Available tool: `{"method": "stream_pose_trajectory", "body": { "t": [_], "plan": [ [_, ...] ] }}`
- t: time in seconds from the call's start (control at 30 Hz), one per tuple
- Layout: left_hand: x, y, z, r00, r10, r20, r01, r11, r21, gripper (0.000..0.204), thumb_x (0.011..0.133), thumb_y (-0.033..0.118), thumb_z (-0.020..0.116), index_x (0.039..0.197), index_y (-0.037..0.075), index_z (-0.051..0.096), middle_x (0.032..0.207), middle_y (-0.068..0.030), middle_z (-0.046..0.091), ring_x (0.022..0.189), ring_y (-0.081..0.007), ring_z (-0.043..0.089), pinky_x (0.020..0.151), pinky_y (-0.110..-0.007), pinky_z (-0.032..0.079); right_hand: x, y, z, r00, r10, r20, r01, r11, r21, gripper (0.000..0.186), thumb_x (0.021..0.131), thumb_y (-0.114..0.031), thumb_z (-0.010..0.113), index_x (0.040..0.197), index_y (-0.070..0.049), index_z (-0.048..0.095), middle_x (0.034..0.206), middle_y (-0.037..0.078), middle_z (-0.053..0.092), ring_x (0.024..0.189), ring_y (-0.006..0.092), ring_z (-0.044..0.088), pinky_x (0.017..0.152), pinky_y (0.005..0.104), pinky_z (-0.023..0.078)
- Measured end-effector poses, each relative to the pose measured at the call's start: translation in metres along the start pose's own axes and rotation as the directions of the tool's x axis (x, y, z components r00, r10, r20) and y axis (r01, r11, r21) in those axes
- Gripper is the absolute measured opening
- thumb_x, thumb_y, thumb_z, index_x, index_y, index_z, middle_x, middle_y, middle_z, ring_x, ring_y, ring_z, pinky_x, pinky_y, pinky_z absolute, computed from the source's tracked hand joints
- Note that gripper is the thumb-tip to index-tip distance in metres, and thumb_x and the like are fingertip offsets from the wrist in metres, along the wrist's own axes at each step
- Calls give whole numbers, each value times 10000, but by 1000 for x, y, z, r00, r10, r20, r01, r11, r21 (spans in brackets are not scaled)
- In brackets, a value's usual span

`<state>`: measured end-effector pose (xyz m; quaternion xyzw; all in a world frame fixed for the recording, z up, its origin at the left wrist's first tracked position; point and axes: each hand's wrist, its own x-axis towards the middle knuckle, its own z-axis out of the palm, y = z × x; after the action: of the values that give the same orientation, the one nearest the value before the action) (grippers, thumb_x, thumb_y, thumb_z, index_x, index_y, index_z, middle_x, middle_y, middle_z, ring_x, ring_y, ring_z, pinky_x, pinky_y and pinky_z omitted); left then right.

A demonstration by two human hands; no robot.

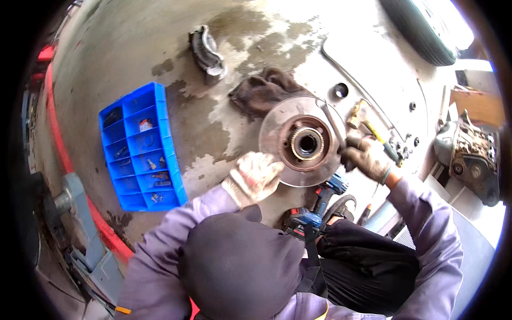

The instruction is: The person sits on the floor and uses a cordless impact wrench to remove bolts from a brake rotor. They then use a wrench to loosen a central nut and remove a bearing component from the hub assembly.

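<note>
A round brake disc (pixel 272 133) with a rusty hub and a toothed ring (pixel 307 143) at its centre lies between my hands. My left hand (pixel 255 175), in a stained white glove, is closed at the disc's lower left rim. At the right rim, my right hand (pixel 368 158) in a dirtier glove is closed, its fingertips darkened and partly hidden. A dark curved streak crosses the disc's upper right; I cannot tell what it is. Just beyond the disc, a brown rag (pixel 266 90) lies crumpled. A hammer (pixel 356 114) with a yellow handle rests beside my right hand.
To the left stands a blue compartment tray (pixel 160 114) with small parts. A blue cordless power tool (pixel 305 216) lies near my leg. Farther off are a curved metal part (pixel 205 50), a black ring (pixel 341 90), a long bar (pixel 354 80) and a tyre (pixel 421 32). A red rail (pixel 56 120) runs along the left.
</note>
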<state>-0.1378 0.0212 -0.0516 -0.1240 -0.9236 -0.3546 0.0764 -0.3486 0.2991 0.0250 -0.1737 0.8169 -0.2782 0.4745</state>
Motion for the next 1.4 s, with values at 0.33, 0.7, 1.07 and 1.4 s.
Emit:
{"method": "stream_pose_trajectory", "body": {
  "t": [0.33,0.7,1.07,1.4],
  "plan": [
    [16,25,41,649,599,469,-710,698,90,514,782,212,679,1263,49,601,1140,-114,663,1068,-282,662,953,-464,534,-8,71,-23,895,395,-205,-315,888,334,522,969,-445,684,1145,46,688,881,104,684,704,171,691,571,318,598],
    [25,18,85,862,423,279,-465,879,103,515,863,144,572,1374,82,597,1361,-166,603,1295,-377,591,1071,-480,513,41,62,31,906,388,-170,-165,694,701,472,899,-360,786,937,107,728,830,158,740,702,247,734,667,350,615],
    [28,34,-42,971,-231,66,240,924,-298,440,798,163,785,1204,22,690,983,-154,730,912,-328,721,828,-423,574,2,-66,89,936,332,-120,-258,876,407,435,917,-306,711,1093,90,676,812,185,747,696,257,762,671,399,624],
    [122,29,3,730,-597,334,617,785,53,293,993,262,553,1091,3,649,1066,-325,631,956,-444,681,848,-546,545,-9,-59,137,896,-101,-433,53,991,-123,608,905,-384,742,1323,2,526,1064,249,691,1005,428,684,887,475,539]
  ]
}}
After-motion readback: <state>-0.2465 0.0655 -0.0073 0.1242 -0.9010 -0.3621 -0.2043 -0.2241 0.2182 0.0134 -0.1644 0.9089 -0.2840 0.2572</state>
